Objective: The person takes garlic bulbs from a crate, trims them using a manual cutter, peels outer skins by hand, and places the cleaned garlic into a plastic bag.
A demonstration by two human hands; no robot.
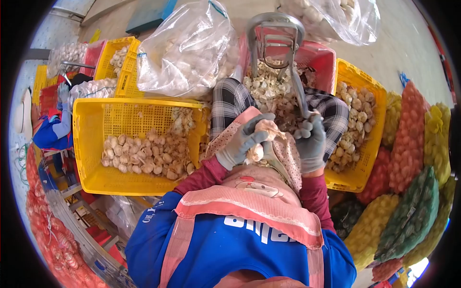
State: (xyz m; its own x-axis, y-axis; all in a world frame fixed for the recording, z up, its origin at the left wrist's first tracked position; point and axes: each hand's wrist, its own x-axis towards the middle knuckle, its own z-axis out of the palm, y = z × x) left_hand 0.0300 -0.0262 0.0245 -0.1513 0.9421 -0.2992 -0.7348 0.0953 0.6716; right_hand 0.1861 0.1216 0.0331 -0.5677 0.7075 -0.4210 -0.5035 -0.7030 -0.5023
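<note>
My left hand [240,144], in a grey glove, is closed around garlic bulbs [256,152] with papery skin, held over my lap. My right hand [311,144], gloved too, has its fingers curled at the lower end of a metal lever [299,93]. This lever belongs to a grey metal cutter [276,21] with a curved frame, standing between my knees. Below the cutter, a red crate [322,54] holds garlic trimmings and loose skins [269,84]. A pink apron [249,185] covers my lap.
Yellow crates of garlic stand at my left [89,144] and right [374,86]. Clear plastic bags of garlic [187,53] lie ahead. Filled net sacks [408,144] are piled at the right. A co-worker's gloved hand [63,92] shows at far left.
</note>
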